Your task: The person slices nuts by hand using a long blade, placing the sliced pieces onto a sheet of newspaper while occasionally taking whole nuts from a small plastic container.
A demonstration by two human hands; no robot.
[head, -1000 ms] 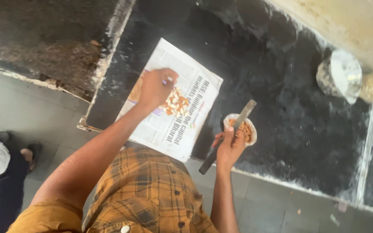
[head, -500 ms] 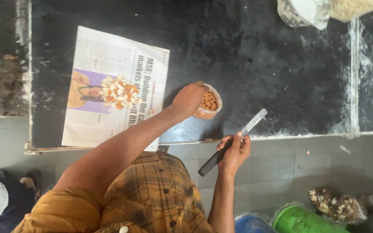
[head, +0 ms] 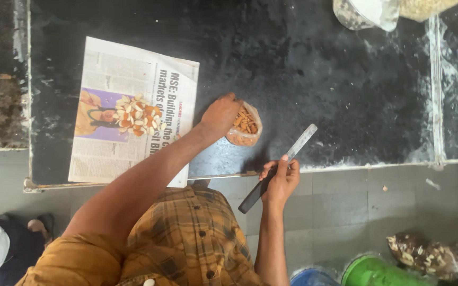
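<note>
Plastic nut bag [head: 245, 127] under left hand's [head: 219, 114] closed grip; right hand [head: 279, 180] clasps knife [head: 279, 167].

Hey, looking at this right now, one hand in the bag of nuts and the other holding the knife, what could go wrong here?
1. The right hand holds the knife loosely, its blade jutting over the counter edge and angled toward the bag; a bump could drop it or nick the other arm.
2. The left hand reaches into the open bag of nuts, which could tip and spill.
3. The cut nut pieces sit loose on the newspaper, so dragging the paper could scatter them.
</note>
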